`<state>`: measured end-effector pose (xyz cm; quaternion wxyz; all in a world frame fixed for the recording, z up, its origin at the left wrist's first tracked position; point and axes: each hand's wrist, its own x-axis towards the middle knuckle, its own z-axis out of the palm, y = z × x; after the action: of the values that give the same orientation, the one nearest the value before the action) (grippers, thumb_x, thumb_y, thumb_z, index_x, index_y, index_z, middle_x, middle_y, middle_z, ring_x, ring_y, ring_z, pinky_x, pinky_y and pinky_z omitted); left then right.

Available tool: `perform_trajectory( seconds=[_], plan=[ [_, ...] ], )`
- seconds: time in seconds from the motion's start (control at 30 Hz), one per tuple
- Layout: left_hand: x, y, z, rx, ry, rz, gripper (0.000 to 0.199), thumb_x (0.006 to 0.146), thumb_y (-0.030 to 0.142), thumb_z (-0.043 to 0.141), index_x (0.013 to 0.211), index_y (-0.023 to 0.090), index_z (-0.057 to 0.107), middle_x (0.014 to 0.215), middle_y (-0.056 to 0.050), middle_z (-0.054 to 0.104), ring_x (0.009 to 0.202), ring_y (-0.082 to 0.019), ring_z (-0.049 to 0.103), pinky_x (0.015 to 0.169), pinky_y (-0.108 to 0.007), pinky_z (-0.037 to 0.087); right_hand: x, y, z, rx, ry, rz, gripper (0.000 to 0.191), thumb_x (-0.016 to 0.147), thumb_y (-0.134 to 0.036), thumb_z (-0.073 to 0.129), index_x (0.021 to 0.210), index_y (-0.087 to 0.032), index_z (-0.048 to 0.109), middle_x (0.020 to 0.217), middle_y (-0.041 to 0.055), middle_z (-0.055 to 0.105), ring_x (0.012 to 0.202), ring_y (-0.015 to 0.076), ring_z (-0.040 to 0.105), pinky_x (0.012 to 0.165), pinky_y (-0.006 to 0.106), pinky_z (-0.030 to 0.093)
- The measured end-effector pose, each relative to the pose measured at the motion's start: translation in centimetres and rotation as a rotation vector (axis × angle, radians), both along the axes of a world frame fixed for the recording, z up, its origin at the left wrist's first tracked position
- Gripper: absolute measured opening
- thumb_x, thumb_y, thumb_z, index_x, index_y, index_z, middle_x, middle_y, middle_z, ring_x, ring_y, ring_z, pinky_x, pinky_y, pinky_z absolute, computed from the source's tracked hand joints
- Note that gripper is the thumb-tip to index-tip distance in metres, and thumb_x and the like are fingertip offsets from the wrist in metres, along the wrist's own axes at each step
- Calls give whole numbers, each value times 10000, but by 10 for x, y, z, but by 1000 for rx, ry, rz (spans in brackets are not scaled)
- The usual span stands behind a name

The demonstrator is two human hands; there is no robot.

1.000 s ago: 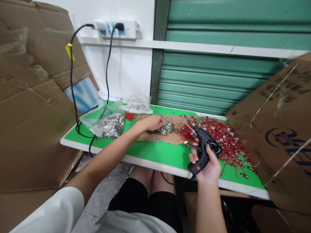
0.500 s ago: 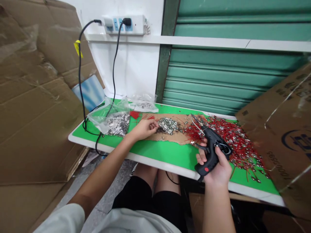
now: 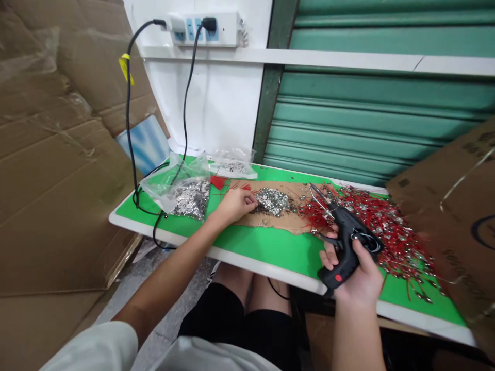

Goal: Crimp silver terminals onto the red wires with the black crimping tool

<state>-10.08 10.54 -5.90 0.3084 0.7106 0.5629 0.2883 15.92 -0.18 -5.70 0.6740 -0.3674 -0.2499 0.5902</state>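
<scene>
My left hand (image 3: 238,205) is closed in a pinch at the left edge of a pile of small silvery metal parts (image 3: 274,201). What its fingertips hold is too small to make out. The pile lies on a strip of brown cardboard (image 3: 270,221). My right hand (image 3: 353,263) is wrapped round the handle of a black soldering gun (image 3: 348,242), its thin tip pointing up and left over the cardboard. A large heap of red wires with metal pieces (image 3: 390,232) spreads beyond the gun to the right. Short red wires (image 3: 218,182) lie beyond my left hand.
A green-topped table (image 3: 270,247) carries a plastic bag of metal parts (image 3: 191,198) and another bag (image 3: 234,166) behind it. Black cables run up to a power strip (image 3: 204,29). Large cardboard boxes (image 3: 58,180) stand at the left and right. Green shutter (image 3: 371,113) behind.
The camera view has shifted, so the table things appear slightly further right. My left hand stays pinched beside the metal pile, and my right hand still holds the soldering gun.
</scene>
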Motion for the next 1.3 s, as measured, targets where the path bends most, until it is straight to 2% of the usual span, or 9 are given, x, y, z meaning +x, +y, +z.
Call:
perform_trajectory(
  seconds=[0.3,0.47,0.53,0.6,0.73,0.87,1.03,1.17,1.3],
  plan=[
    [-1,-8,-1,14,235,144,109,744,290,668,741,189,708,709,-3,700,624,-127,596,567,-225,397,-4,3,4,-62,-33,27,273,752,-353,686,959,-176,712,839,57,635,476,88,381,383,229,347],
    [-15,-8,1,186,341,255,272,799,365,620,1001,196,687,924,-54,679,798,-170,621,663,-247,445,-4,2,6,-91,-3,20,245,742,-344,697,925,-182,710,830,50,636,472,84,387,384,219,352],
    [-22,-6,2,181,412,320,325,812,382,603,1076,206,677,977,-68,666,834,-185,624,675,-253,449,-5,2,6,-97,2,8,252,736,-339,699,928,-176,711,831,53,637,469,83,385,380,215,349],
    [-26,-5,2,136,453,333,295,819,385,594,1042,222,699,938,-59,668,829,-190,624,668,-252,442,-5,3,6,-104,-1,1,250,739,-334,692,933,-178,713,834,56,638,468,84,383,377,214,347],
    [-26,-3,1,110,440,336,194,832,329,573,911,239,725,853,-34,672,802,-173,616,653,-239,416,-5,4,4,-117,-15,2,271,744,-333,681,959,-172,717,822,57,628,466,87,374,375,219,347],
    [-25,-2,-4,144,418,360,207,848,334,555,827,227,731,802,-36,661,743,-162,603,633,-238,398,-4,4,3,-114,-25,-1,283,736,-338,688,964,-173,716,844,53,632,474,86,375,380,217,352],
    [-29,-1,-8,171,364,378,227,845,354,561,841,229,751,799,-41,660,728,-157,589,623,-242,388,-6,3,5,-105,-53,7,313,736,-341,697,984,-152,717,855,57,632,485,79,381,384,208,353],
    [-32,-2,-10,223,294,394,190,827,291,560,848,211,731,794,-35,624,746,-148,571,637,-238,392,-6,3,6,-93,-67,1,327,728,-345,701,988,-149,720,839,62,629,477,82,374,373,217,347],
    [-35,-8,-7,321,237,348,175,830,291,552,865,189,690,880,-40,592,784,-141,562,675,-242,408,-4,3,5,-77,-74,10,321,720,-351,709,972,-154,717,846,64,634,478,83,375,372,219,349]
  ],
)
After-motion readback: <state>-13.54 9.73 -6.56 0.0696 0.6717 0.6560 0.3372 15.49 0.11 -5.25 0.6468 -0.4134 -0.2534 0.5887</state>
